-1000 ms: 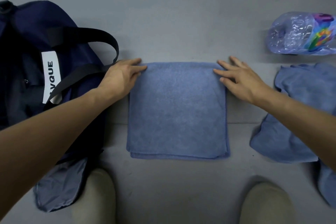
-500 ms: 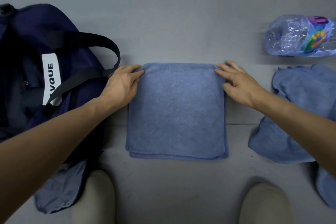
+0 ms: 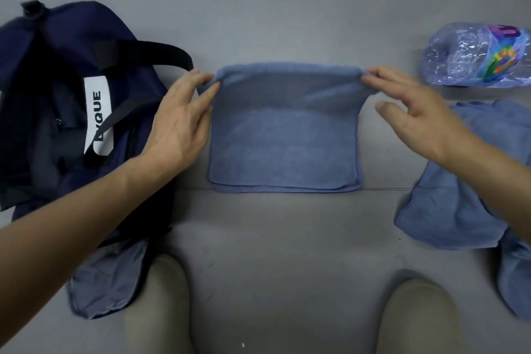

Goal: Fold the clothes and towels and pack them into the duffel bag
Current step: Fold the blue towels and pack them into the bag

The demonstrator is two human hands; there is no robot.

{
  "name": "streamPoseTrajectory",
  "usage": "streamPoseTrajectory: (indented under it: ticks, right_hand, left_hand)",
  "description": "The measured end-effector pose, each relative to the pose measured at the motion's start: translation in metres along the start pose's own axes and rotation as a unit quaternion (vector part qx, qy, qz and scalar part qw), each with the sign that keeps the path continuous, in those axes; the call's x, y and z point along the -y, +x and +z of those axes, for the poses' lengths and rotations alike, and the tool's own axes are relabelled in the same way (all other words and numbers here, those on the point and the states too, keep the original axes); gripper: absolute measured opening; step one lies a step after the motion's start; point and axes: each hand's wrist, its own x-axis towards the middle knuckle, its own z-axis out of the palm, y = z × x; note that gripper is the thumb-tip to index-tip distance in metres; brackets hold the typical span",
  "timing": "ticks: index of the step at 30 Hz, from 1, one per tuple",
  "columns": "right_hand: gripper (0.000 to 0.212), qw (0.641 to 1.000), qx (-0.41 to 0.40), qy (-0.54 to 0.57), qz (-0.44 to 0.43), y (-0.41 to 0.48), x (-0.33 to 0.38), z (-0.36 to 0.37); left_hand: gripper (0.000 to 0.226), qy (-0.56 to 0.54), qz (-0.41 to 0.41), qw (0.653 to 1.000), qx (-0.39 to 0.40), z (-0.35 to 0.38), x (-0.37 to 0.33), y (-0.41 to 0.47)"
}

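Head view, left hand (image 3: 178, 123) and right hand (image 3: 413, 115) pinching far corners of one towel (image 3: 284, 141), one duffel bag (image 3: 71, 37)

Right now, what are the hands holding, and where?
The folded blue terry towel: left hand and right hand each pinch a far corner, that edge raised.

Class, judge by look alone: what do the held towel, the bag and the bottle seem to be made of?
Towel: soft terry or microfibre, matte, fuzzy nap. Bag: probably woven nylon or polyester, smooth matte navy cloth. Bottle: thin clear plastic, glossy, crumpled.
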Motion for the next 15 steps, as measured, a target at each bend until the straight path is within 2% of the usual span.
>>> streamPoseTrajectory:
  ticks: [3,6,10,12,15]
  right_hand:
    - [0.049,0.998,0.047,-0.05,-0.013,-0.043,-0.012,0.017]
    - [0.052,0.985,0.127,-0.103,-0.046,-0.083,-0.021,0.041]
    - [0.045,0.959,0.197,-0.177,-0.104,-0.118,-0.025,0.068]
    - [0.039,0.95,0.214,-0.199,-0.111,-0.122,-0.022,0.073]
    - [0.034,0.96,0.182,-0.187,-0.105,-0.1,-0.011,0.072]
  left_hand:
    - [0.043,-0.001,0.033,0.999,0.027,0.002,-0.008,-0.047]
    - [0.046,0.009,0.052,0.993,0.102,0.01,-0.009,-0.089]
    - [0.047,0.043,0.114,0.974,0.191,0.026,-0.009,-0.13]
    - [0.04,0.047,0.127,0.97,0.2,0.025,-0.008,-0.137]
    - [0.03,0.037,0.107,0.977,0.183,0.019,-0.016,-0.128]
